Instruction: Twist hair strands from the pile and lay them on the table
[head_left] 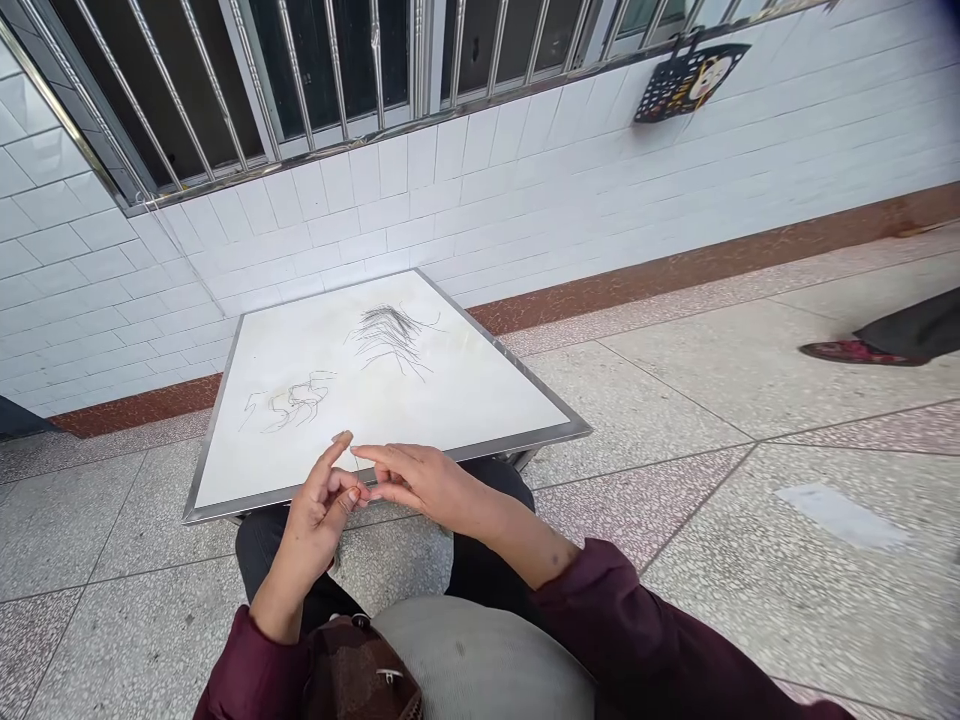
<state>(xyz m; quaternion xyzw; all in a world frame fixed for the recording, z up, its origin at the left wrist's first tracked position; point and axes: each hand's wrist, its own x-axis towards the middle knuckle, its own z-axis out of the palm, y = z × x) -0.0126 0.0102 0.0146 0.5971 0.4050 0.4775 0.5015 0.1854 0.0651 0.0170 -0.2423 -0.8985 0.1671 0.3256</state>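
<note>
Item 1: left hand (pixel 319 510). I see it raised at the near edge of the table, forefinger lifted, thumb and the other fingers curled inward toward the right hand's fingertips. Whether anything is pinched between them I cannot tell; a strand would be too fine to show here.

Item 2: right hand (pixel 420 480). I see it laid sideways, forefinger stretched out toward the left hand, the remaining fingers folded under. Its fingertips meet those of the left hand just over the table's near rim. Contents of the pinch: not discernible.

Item 3: table (pixel 480 400). Low, white top, metal rim, standing against the tiled wall, directly ahead of the knees.

Item 4: dark hair bundle (pixel 390 335). Loose black strands, lying on the far half of the tabletop, well apart from both hands.

Item 5: pale hair tangle (pixel 292 400). Thinner, lighter, curled strands on the left half of the top, nearer the hands than item 4, not touched by either.

Item 6: maroon sleeves (pixel 645 640) on both forearms; a grey cloth (pixel 487 660) over the lap.

Item 7: hanging basket (pixel 686 80). Dark, dotted pattern, a pale printed figure on its front, hung below the barred window (pixel 300 70). I can read no writing on it.

Item 8: another person's shoe (pixel 851 350), dark red, on the floor at far right, with a dark trouser leg above it.

No brand or legible lettering found anywhere in view.
</note>
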